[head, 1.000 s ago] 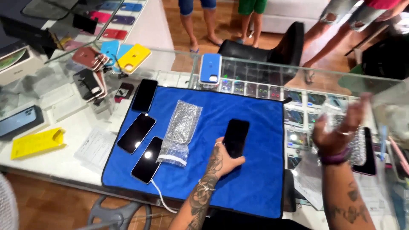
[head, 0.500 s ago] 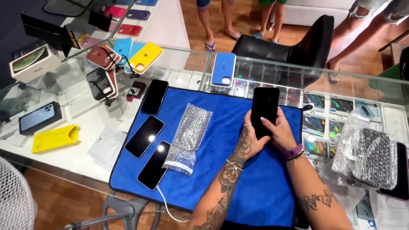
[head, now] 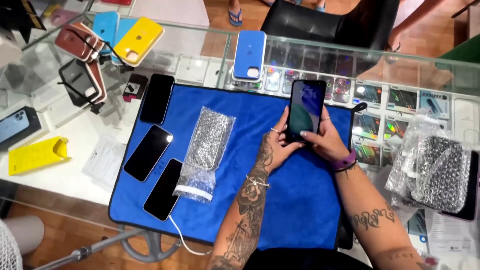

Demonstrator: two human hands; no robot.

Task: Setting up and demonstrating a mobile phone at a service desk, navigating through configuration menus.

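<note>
My left hand [head: 276, 148] and my right hand [head: 323, 138] both grip a black smartphone [head: 305, 109], held upright over the blue cloth mat [head: 295, 200] with its screen lit. The left hand holds its lower left edge, the right hand its lower right side. Three other dark phones lie on the mat's left part: one at the top [head: 157, 98], one in the middle [head: 148, 152], and one lower down [head: 164, 189] with a white cable [head: 184, 241] plugged in. A bubble-wrap bag [head: 206, 147] lies beside them.
The mat sits on a glass counter [head: 210, 55] over boxed goods. A blue phone case [head: 249, 54] lies behind the mat; yellow [head: 138, 41], blue and brown cases stand at far left. Crumpled bubble wrap [head: 434, 167] sits at right. People's legs and a black chair [head: 330, 22] are beyond.
My right hand came in from the right to join the left on the phone. Both lifted the phone up and away from the mat, and its screen is now lit.
</note>
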